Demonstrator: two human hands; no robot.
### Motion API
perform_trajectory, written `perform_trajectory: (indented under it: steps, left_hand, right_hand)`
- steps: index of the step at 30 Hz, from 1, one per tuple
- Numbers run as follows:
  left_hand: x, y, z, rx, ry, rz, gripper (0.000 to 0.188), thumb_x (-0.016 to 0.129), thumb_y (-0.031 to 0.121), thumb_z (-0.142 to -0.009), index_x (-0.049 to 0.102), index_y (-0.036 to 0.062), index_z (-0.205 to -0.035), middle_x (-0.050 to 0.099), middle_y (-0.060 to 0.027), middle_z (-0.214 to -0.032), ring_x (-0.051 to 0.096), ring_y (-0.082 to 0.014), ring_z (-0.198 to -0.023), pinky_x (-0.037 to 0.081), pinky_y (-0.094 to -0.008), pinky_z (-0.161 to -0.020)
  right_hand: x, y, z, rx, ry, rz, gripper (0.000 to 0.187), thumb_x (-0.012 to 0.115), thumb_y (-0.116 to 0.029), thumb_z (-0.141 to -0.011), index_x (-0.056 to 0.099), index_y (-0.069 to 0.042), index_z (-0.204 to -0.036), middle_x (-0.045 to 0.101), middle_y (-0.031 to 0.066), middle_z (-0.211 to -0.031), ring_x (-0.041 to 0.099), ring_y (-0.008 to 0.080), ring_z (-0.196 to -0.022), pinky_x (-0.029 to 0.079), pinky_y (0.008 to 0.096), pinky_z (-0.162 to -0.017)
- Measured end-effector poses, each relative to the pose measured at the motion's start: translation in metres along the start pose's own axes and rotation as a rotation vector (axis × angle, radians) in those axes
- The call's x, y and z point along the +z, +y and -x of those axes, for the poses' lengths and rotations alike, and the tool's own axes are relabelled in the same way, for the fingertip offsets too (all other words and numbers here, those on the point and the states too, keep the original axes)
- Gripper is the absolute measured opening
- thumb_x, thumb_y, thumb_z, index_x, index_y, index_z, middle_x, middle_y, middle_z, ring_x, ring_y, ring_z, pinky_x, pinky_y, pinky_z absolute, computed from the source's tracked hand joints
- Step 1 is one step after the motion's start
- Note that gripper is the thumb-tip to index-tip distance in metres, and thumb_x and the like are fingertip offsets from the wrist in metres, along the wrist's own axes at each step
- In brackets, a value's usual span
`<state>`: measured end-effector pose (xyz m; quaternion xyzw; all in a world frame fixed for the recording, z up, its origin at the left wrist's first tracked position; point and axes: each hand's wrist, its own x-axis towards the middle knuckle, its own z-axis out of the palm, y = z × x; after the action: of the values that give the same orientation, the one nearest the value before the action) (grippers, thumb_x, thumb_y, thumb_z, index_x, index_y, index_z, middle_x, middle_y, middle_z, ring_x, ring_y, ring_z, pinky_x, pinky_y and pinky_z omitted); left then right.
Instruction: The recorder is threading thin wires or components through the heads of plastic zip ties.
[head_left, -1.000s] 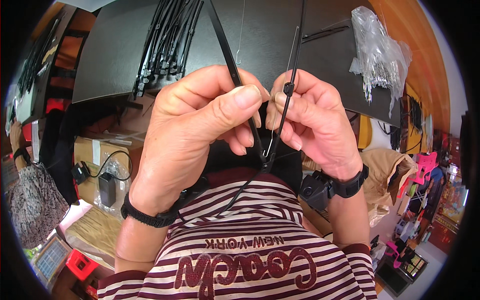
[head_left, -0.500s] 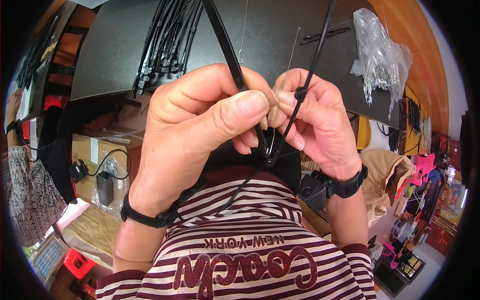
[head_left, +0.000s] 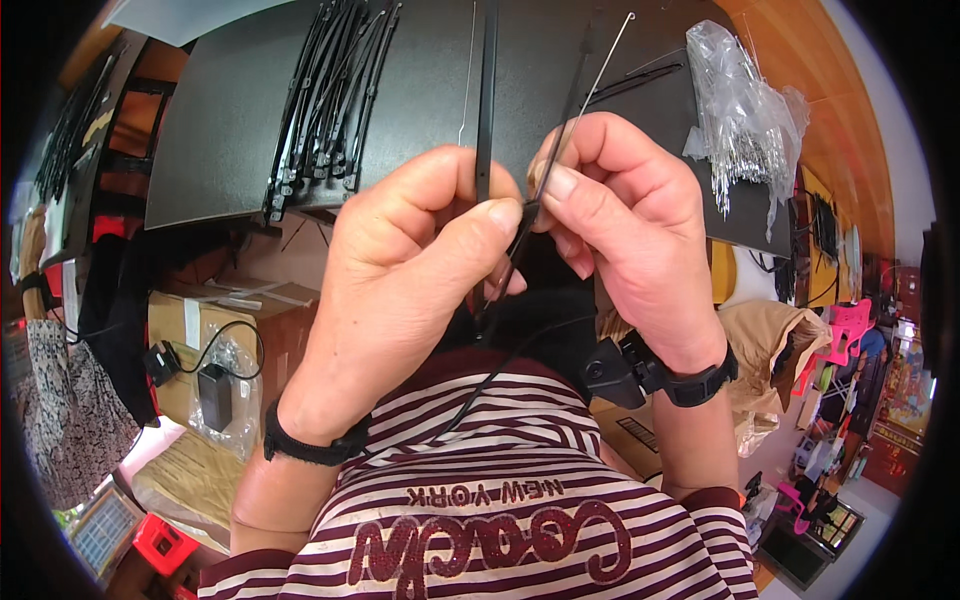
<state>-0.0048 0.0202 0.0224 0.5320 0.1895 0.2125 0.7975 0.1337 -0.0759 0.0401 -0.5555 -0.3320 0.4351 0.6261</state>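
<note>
My left hand [head_left: 410, 260] is closed, thumb against fingers, on one arm of a long black hinged strip [head_left: 487, 110]. The strip stands nearly upright, and its two arms meet low down, below my fingertips. My right hand [head_left: 630, 220] pinches a thin metal wire [head_left: 600, 75] with a small ring at its upper end, beside the strip's blurred second arm. The wire's lower end is hidden among the fingers and the strip. Another thin wire [head_left: 468, 75] lies on the table beyond my left hand.
Several black strips [head_left: 325, 110] lie in a pile on the dark table [head_left: 215, 130]. A clear plastic bag [head_left: 745, 110] of metal wires sits at the right. A cardboard box [head_left: 250, 310] stands below at left. Another person's patterned sleeve [head_left: 75, 400] shows at far left.
The wire has risen and leans farther right, its hooked lower end no longer visible at the strip's joint. The strip's left arm has swung upright; both hands have shifted slightly.
</note>
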Motion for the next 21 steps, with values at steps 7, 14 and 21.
perform_trajectory:
  steps: [7, 14, 21]
  left_hand:
    - [0.004, 0.005, -0.001, -0.210, -0.021, 0.048, 0.011, 0.056, 0.012, -0.091, 0.055, 0.0008, -0.089, 0.052, 0.0009, -0.069, 0.049, -0.0044, -0.057, 0.049, -0.0222, -0.055]
    - [0.006, 0.001, -0.003, -0.221, -0.001, 0.090, 0.013, 0.058, 0.014, -0.091, 0.056, 0.0017, -0.089, 0.052, 0.0010, -0.069, 0.049, -0.0049, -0.056, 0.047, -0.0213, -0.053]
    - [0.014, -0.002, 0.001, -0.169, -0.014, 0.095, 0.013, 0.058, 0.014, -0.091, 0.055, 0.0015, -0.094, 0.053, 0.0006, -0.073, 0.053, -0.0058, -0.058, 0.047, -0.0205, -0.053]
  right_hand:
    - [-0.007, 0.005, -0.002, 0.010, -0.018, -0.024, 0.010, 0.056, -0.011, -0.091, 0.058, -0.002, -0.090, 0.057, -0.0004, -0.073, 0.048, 0.0030, -0.058, 0.038, 0.0171, -0.048]
    - [-0.013, 0.007, 0.009, 0.004, 0.135, -0.016, 0.026, 0.048, -0.021, -0.095, 0.056, 0.002, -0.102, 0.060, 0.0052, -0.078, 0.050, 0.0047, -0.055, 0.036, 0.0162, -0.044]
    - [-0.006, 0.005, 0.013, -0.095, 0.137, 0.058, 0.015, 0.058, -0.014, -0.090, 0.055, -0.001, -0.086, 0.058, 0.0009, -0.072, 0.049, 0.0025, -0.059, 0.038, 0.0175, -0.050]
